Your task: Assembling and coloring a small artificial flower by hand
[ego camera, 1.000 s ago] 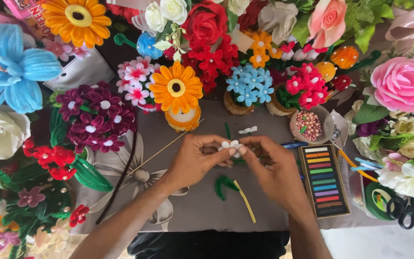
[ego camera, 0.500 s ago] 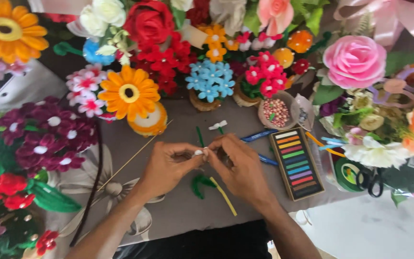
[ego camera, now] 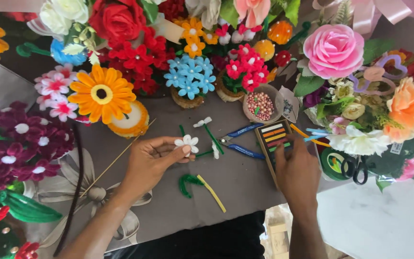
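Observation:
My left hand (ego camera: 152,160) pinches a small white pipe-cleaner flower (ego camera: 188,143) between thumb and fingertips, just above the grey table cover (ego camera: 245,180). My right hand (ego camera: 297,168) rests on the lower end of a flat box of coloured pastel sticks (ego camera: 273,139), fingers spread over it. Between the hands lie another white flower on a green stem (ego camera: 208,128), blue-handled pliers (ego camera: 240,141), and a curled green piece beside a yellow pipe cleaner (ego camera: 202,187).
Handmade flowers ring the work area: an orange daisy (ego camera: 102,93), blue blossoms (ego camera: 189,79), red flowers (ego camera: 135,57), a pink rose (ego camera: 334,50), purple blooms (ego camera: 22,136). A bowl of pink beads (ego camera: 260,104), a thin wooden stick (ego camera: 116,160) and black scissors (ego camera: 355,168) lie nearby.
My hands have parted. The left keeps the white flower; the right has moved away rightward onto the pastel box. The view has shifted left and down.

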